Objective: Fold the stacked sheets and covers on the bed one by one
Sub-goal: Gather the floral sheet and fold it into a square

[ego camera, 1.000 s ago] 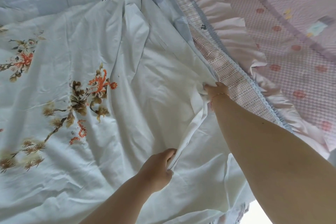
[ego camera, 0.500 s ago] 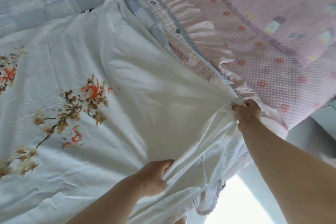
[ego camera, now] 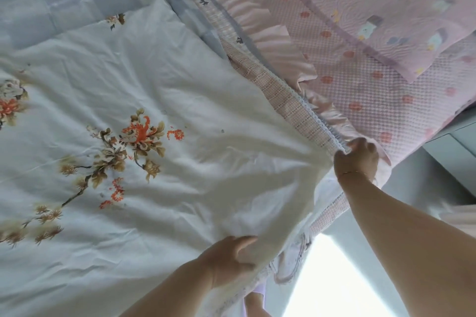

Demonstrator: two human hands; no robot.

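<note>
**Both hands on the white sheet's near edge, fold not yet made**

The white floral sheet [ego camera: 159, 162] lies spread across the bed, top of the stack, w/ its near-right corner area bunched between the two hands. Left hand [ego camera: 229, 262] has fingers curled round the near hem, grip pinching cloth. Right hand [ego camera: 356, 158] is closed round the sheet's right edge, just beside the checked lace-trimmed cover [ego camera: 288, 100]; looks like it may have caught a bit of that trim too, can't tell for sure.

To do this step well: pinch only the white layer, check the cover under isn't coming along, keep the edge taut btwn the hands, then carry it over to the far side so hems meet. Loose wrinkles mid-sheet likely need a smooth first.

Room: open bed to the left and far side, over the pale blue quilt [ego camera: 64, 0]. Right is crowded – pink frilled cover [ego camera: 360, 77] & a pink pillow [ego camera: 401, 15] on it. Bed edge drops off right at the hands, so slack may slide floorwards
</note>
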